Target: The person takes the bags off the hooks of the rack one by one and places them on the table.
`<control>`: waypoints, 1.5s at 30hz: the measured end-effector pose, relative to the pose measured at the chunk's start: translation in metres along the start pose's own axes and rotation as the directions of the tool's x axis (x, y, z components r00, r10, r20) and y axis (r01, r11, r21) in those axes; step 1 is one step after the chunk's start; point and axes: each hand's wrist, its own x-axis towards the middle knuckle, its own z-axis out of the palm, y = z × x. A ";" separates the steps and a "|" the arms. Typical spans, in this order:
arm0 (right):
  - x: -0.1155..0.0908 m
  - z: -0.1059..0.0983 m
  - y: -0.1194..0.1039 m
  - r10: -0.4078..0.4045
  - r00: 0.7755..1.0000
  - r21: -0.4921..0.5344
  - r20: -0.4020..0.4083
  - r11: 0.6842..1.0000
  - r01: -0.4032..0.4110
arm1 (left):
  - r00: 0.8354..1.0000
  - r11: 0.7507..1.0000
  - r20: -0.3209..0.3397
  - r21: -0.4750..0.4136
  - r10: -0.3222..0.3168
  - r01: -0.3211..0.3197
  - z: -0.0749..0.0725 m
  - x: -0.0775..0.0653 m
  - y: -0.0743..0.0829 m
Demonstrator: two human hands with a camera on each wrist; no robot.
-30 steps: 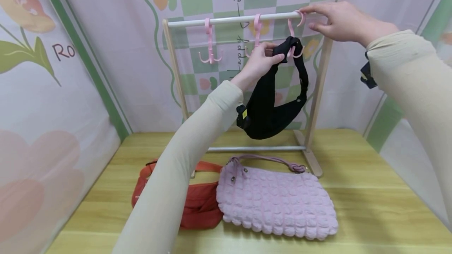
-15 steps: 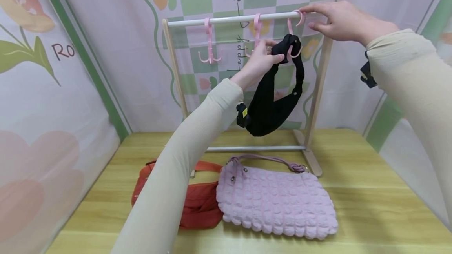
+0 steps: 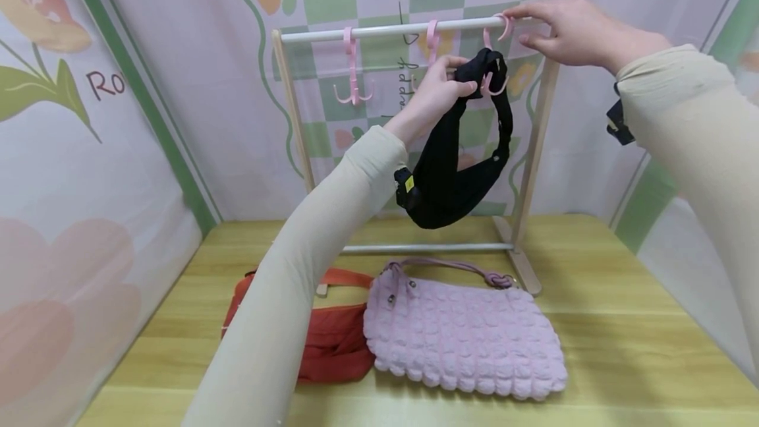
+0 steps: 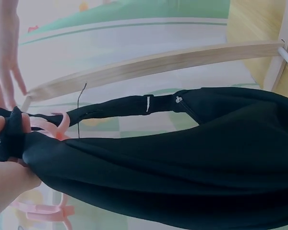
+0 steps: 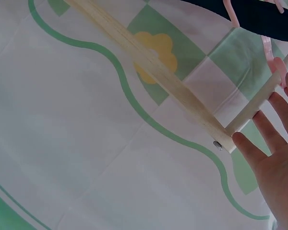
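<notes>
In the head view my left hand (image 3: 435,91) grips the bunched strap top of a black sling bag (image 3: 441,196), thumb in front. The bag hangs in a long loop below. A pink hook (image 3: 487,38) at the rail's right end has its lower prongs by the strap, inside the loop. The left wrist view shows the strap (image 4: 110,109) passing behind the pink prongs (image 4: 50,128). My right hand (image 3: 578,35) is at the rail's right end, index fingertip at the hook's curved top. Its fingers (image 5: 276,115) lie fairly straight across the white rail (image 5: 254,103) in the right wrist view.
The wooden rack (image 3: 534,150) stands on a wood-grain table (image 3: 611,295). Two more pink hooks hang from it, one at the left (image 3: 352,71), one in the middle (image 3: 432,38). In front lie a red bag (image 3: 338,341) and a pink puffy handbag (image 3: 462,335).
My left hand has risen slightly with the black bag, bringing the strap top higher along the hook. The right hand has stayed at the rail end.
</notes>
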 end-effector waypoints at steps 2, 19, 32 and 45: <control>0.000 0.000 0.001 0.004 1.000 -0.002 0.008 1.000 -0.004 | 1.000 1.000 -0.002 -0.020 0.005 -0.005 0.000 0.000 0.001; -0.001 0.002 0.001 0.010 0.999 -0.002 0.030 1.000 -0.010 | 0.996 0.995 0.012 -0.027 0.093 -0.092 -0.001 -0.002 0.012; -0.001 0.001 0.003 0.010 0.999 0.013 0.032 1.000 -0.011 | 0.987 0.986 0.016 -0.060 0.158 -0.157 -0.002 -0.001 0.025; -0.001 0.001 0.003 0.005 1.000 0.007 0.030 1.000 -0.005 | 0.992 0.992 0.023 0.005 0.125 -0.125 -0.003 -0.001 0.037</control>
